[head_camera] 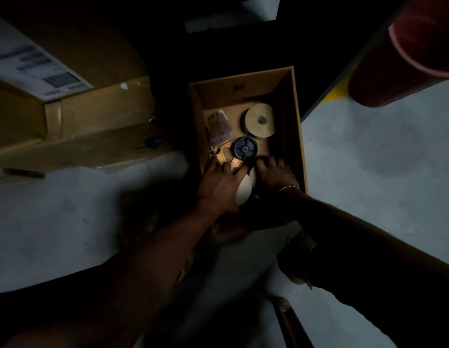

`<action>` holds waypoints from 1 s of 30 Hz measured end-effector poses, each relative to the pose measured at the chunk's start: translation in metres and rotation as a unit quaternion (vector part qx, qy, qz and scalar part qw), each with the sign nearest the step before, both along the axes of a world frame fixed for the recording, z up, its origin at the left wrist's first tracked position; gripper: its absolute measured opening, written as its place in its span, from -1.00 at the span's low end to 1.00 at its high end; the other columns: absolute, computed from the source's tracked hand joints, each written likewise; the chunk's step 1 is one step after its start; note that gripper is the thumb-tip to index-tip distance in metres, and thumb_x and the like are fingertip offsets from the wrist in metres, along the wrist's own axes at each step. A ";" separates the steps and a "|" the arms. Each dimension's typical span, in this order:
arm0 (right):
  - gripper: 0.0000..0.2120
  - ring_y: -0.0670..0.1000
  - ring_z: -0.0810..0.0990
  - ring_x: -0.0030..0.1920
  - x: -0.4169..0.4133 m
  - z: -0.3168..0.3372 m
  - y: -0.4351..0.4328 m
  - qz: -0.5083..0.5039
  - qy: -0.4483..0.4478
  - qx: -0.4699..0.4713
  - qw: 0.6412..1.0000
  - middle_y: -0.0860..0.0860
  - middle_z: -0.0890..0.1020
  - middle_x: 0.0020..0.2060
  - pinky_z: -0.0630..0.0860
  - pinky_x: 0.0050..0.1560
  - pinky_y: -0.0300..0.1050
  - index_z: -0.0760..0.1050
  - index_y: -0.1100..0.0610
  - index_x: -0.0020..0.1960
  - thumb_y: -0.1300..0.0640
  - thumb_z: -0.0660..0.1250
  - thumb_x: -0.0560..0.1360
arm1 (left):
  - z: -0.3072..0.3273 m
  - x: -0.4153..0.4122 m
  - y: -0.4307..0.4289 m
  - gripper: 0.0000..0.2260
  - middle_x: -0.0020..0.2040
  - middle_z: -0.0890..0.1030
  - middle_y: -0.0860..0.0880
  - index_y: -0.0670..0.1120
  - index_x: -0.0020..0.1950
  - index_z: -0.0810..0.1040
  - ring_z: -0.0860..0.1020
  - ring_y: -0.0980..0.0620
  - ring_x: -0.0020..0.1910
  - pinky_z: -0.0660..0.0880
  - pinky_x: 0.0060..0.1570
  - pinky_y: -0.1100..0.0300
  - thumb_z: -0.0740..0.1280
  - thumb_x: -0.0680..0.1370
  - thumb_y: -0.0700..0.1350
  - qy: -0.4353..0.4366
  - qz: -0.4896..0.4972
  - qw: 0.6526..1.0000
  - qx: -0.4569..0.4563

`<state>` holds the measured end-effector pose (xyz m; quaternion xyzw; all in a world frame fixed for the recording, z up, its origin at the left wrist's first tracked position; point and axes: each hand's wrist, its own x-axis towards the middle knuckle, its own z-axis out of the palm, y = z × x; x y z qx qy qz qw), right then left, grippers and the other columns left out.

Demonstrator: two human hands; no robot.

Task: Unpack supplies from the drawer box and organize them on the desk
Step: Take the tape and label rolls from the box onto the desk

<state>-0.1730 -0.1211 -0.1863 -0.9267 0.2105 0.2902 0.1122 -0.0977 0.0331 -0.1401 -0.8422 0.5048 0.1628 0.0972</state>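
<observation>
An open cardboard drawer box (297, 126) stands on the pale floor. Inside it lie a yellowish tape roll (259, 120), a tape dispenser with a dark wheel (245, 148) and a clear bag of colourful small items (218, 126). Both my hands reach into the near end of the box. My left hand (218, 188) lies over the dispenser's tan handle, and its thumb side is against a white round object (244, 192). My right hand (276, 174), which wears a wrist chain, is on the other side of that object with its fingers curled down. What they hold is hidden in the dark.
A large cardboard carton (75, 114) with a shipping label lies at the left, close to the box. A red cylinder (406, 59) stands at the upper right beside a yellow floor mark (340, 91). Dark furniture edges run behind the box and along the bottom.
</observation>
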 end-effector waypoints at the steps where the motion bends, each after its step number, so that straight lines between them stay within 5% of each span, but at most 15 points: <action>1: -0.26 0.31 0.33 0.29 0.000 0.009 0.000 -0.019 -0.017 0.010 1.000 0.21 0.32 0.32 0.38 0.22 0.18 0.16 0.06 0.43 -0.06 0.41 0.36 | 0.008 0.002 0.002 -0.09 0.26 0.47 -0.21 0.06 0.48 0.15 0.41 -0.23 0.24 0.17 0.43 -0.11 0.45 0.21 0.22 0.000 0.009 1.000 -0.012; 12: 0.02 0.29 0.23 0.31 -0.013 0.158 0.004 -0.061 -0.227 0.003 0.972 0.17 0.28 0.31 0.54 0.12 0.19 0.02 -0.08 0.52 -0.17 0.43 0.18 | 0.150 0.013 0.015 -0.08 0.34 0.31 -0.17 0.15 0.47 0.17 0.45 -0.24 0.20 0.49 0.08 -0.05 0.49 0.17 0.16 -0.015 0.124 0.981 -0.146; 20: 0.07 0.18 0.30 0.22 -0.045 0.312 0.031 -0.030 -0.367 -0.054 0.928 0.10 0.36 0.26 0.46 0.14 0.04 0.09 0.05 0.51 -0.38 0.34 0.13 | 0.295 -0.017 0.061 -0.08 0.23 0.29 -0.10 0.20 0.51 0.07 0.35 -0.15 0.22 0.39 0.09 -0.07 0.37 0.21 0.27 -0.097 0.131 0.953 -0.256; 30: 0.03 0.12 0.36 0.13 -0.065 0.482 0.076 0.087 -0.523 -0.158 0.833 0.08 0.41 0.19 0.46 0.18 0.03 0.19 0.06 0.52 -0.36 0.33 0.16 | 0.448 -0.033 0.131 -0.06 0.28 0.34 -0.06 0.15 0.54 0.05 0.38 -0.08 0.18 0.41 0.05 0.01 0.28 0.21 0.35 -0.247 0.124 0.866 -0.417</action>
